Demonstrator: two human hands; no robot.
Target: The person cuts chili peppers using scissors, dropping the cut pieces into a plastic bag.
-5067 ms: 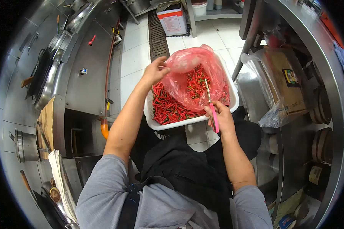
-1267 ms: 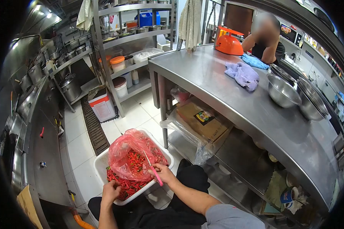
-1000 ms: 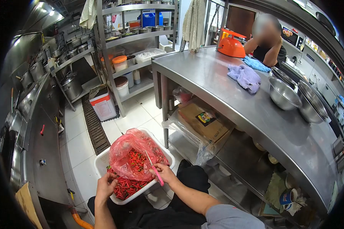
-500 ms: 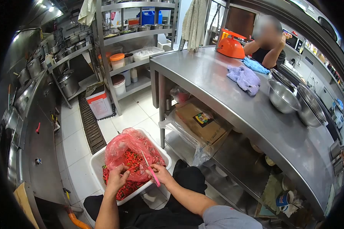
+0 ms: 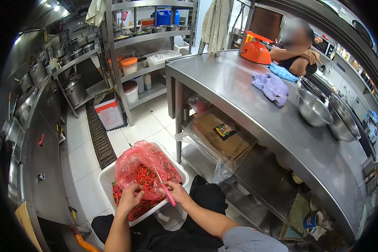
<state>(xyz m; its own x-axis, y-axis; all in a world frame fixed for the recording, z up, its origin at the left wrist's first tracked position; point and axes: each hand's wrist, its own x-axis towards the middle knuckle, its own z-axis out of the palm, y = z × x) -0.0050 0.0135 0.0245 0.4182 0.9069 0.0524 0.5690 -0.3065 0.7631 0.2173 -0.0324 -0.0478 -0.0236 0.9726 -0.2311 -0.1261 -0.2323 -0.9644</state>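
A white basket (image 5: 104, 185) sits in front of my knees with red chillies (image 5: 143, 206) in it. Over them lies an open pink plastic bag (image 5: 128, 161), which holds more chillies, red with some green. My right hand (image 5: 175, 192) grips pink-handled scissors (image 5: 169, 195), their blades pointing up over the bag's opening. Just left of it, my left hand (image 5: 131, 196) is at the bag's near edge above the chillies, its thumb and fingers drawn together; whatever is between them is too small to make out.
To the right stands a steel table (image 5: 235, 84) with an orange scale (image 5: 255, 51), cloths (image 5: 271, 87) and metal bowls (image 5: 314, 108). A person (image 5: 296, 63) leans at its far side. Boxes in plastic (image 5: 222, 134) lie underneath. A floor drain (image 5: 100, 136) runs behind the basket.
The view has swung right since the oldest frame. My left hand has moved from the basket's near left side to the bag's edge near my right hand. The other person's arms have lowered.
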